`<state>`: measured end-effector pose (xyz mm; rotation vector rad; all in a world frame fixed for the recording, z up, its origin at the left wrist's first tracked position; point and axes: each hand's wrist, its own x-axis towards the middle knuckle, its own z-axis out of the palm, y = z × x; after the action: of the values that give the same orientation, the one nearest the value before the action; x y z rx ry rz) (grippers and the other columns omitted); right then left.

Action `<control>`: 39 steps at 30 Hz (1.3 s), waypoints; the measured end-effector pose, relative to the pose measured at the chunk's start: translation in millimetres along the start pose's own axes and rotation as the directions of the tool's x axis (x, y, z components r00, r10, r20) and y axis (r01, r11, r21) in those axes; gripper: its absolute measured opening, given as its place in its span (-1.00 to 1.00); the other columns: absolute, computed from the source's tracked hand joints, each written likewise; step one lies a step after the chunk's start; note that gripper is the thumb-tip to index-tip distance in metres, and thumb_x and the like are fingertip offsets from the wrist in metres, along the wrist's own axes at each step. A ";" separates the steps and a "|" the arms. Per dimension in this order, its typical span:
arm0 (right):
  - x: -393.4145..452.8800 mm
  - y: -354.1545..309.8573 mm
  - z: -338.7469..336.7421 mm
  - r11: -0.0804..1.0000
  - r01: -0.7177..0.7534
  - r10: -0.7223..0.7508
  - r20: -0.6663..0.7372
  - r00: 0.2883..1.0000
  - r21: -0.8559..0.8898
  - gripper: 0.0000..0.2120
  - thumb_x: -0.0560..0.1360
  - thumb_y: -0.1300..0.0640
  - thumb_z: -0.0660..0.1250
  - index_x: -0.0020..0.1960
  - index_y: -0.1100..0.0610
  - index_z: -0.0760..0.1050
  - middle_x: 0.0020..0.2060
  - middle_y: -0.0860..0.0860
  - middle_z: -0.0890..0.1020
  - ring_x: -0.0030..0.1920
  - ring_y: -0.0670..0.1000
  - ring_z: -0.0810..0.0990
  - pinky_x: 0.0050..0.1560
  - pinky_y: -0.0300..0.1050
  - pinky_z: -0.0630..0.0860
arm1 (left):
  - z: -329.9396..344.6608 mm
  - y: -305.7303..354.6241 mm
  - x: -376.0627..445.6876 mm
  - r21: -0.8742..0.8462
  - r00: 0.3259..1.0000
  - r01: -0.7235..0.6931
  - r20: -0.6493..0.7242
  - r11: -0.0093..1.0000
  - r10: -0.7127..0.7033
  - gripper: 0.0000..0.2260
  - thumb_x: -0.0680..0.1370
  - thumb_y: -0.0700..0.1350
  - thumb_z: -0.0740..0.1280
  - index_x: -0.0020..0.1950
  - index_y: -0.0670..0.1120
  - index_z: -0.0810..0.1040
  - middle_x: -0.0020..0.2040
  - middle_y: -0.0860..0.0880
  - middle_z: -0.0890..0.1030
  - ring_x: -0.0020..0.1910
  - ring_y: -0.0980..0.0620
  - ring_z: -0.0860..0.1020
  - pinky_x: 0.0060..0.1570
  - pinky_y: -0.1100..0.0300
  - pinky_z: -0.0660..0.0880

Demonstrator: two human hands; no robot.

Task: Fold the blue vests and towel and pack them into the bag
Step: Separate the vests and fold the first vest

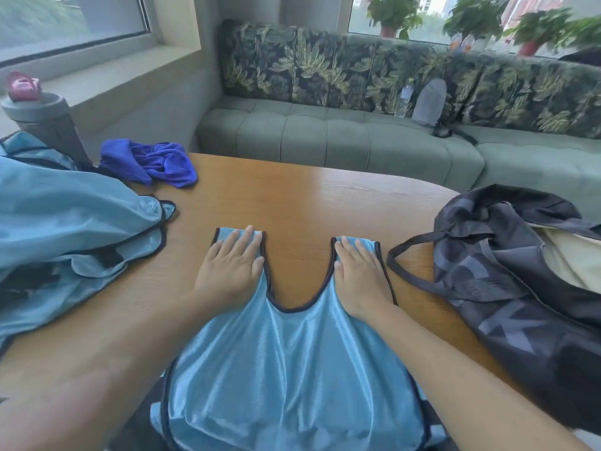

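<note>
A light blue vest (289, 369) lies at the near middle of the wooden table (292, 196), its lower part hanging over the near edge. The left hand (229, 271) and right hand (359, 275) press flat on its two shoulder straps, fingers straight and close together. More blue vests (65, 229) are heaped at left, the dark bag (520, 288) sits at right, and the crumpled blue towel (153, 162) lies far left.

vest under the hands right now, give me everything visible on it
The vest is light blue, shiny mesh-like fabric with dark piping along its edges. It lies front-centre on the wooden table, deep U neckline facing away, lower part hanging over the near edge, with some ripples. The left hand rests flat on the left strap, the right hand flat on the right strap, fingers straight. Not yet folded.
</note>
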<state>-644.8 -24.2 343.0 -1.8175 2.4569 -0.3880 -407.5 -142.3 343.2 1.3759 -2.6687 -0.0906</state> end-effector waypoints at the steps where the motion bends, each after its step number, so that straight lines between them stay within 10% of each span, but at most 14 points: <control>1: 8.4 0.1 -0.1 1.000 0.002 -0.002 -0.003 1.000 0.005 -0.50 0.72 0.03 -0.08 0.64 0.09 0.09 0.64 -0.03 0.08 0.64 0.05 -0.04 0.62 0.02 -0.07 | 0.7 0.2 8.2 0.009 1.000 0.001 -0.010 1.000 -0.001 -0.26 0.53 0.20 -0.38 0.68 0.04 0.00 0.68 0.05 0.01 0.65 0.02 0.00 0.56 0.07 0.01; 30: 308.6 64.4 13.1 0.999 -0.041 0.041 -0.085 0.996 0.002 -0.53 0.67 0.07 0.03 0.56 0.06 0.30 0.55 -0.01 0.34 0.54 0.05 0.25 0.51 -0.06 0.14 | 23.7 -44.2 313.1 -0.019 0.998 0.068 -0.010 0.997 -0.069 -0.48 0.70 0.11 -0.10 0.67 0.06 0.08 0.67 0.06 0.10 0.64 0.04 0.03 0.56 0.01 -0.01; 35: 308.3 65.9 9.1 0.943 -0.082 0.108 -0.066 0.992 0.322 -0.45 0.55 -0.03 -0.02 0.44 0.01 0.48 0.46 -0.07 0.47 0.49 -0.02 0.35 0.50 -0.07 0.22 | 18.7 -40.6 306.1 -0.135 0.991 0.032 -0.124 0.990 -0.049 -0.54 0.70 0.00 0.02 0.59 -0.05 0.30 0.62 -0.02 0.23 0.61 0.00 0.12 0.53 0.00 0.14; 39: 290.3 67.2 4.7 0.931 0.012 0.147 -0.406 0.902 0.365 -0.63 0.62 0.08 0.04 0.08 0.16 0.61 0.03 0.09 0.68 0.11 0.15 0.56 0.09 -0.01 0.44 | 11.1 -35.7 283.1 -0.305 0.934 -0.030 -0.348 0.952 -0.082 -0.72 0.69 -0.20 0.10 0.28 -0.23 0.51 0.34 -0.15 0.51 0.32 -0.15 0.45 0.18 0.03 0.40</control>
<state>-794.4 -281.9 351.5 -1.6166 2.4653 -1.2638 -542.7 -393.6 354.9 1.1968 -2.2254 -0.2244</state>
